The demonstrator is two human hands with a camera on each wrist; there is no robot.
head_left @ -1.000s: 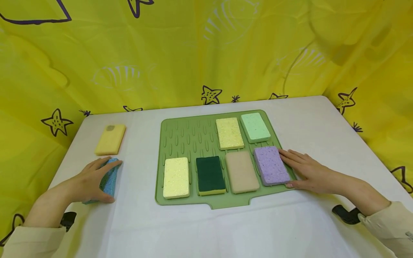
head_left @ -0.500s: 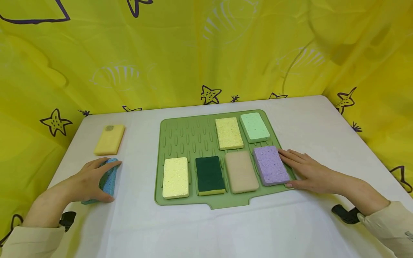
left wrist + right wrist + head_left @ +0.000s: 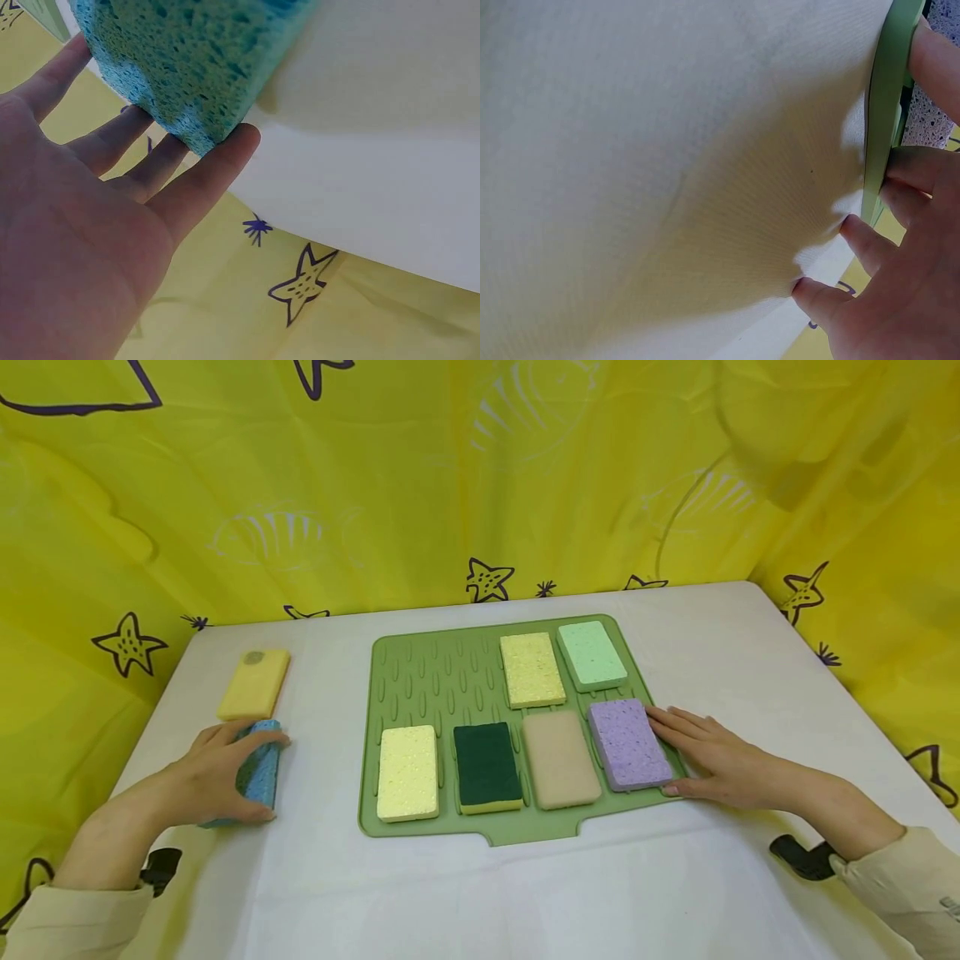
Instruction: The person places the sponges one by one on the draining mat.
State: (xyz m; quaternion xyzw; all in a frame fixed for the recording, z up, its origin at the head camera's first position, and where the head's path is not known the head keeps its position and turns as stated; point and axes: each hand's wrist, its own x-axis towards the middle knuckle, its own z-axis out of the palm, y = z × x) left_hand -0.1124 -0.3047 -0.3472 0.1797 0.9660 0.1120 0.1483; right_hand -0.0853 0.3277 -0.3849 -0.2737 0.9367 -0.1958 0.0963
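My left hand [image 3: 201, 781] grips a blue-green sponge [image 3: 262, 770] on the left of the table, thumb at its near end and fingers at the far end. In the left wrist view, fingertips press along the edge of this pored sponge [image 3: 180, 64]; the palm hides much of it from the head view. Beside a purple sponge [image 3: 630, 745], my right hand [image 3: 720, 764] rests at the right edge of a green ridged mat [image 3: 435, 672]. Its fingers are extended, some pressing into the white cloth in the right wrist view, with the thumb near the sponge's lower corner.
A pale yellow sponge with a grey spot [image 3: 255, 685] lies just beyond my left hand. The mat also bears a mint sponge [image 3: 592, 653], a beige one [image 3: 561, 760], a dark-green-topped one [image 3: 487, 768] and two yellow ones. A yellow curtain [image 3: 420, 485] stands behind the table.
My left hand and the blue-green sponge have shifted slightly away from me and to the right, nearer the spotted sponge. The right hand stays in place.
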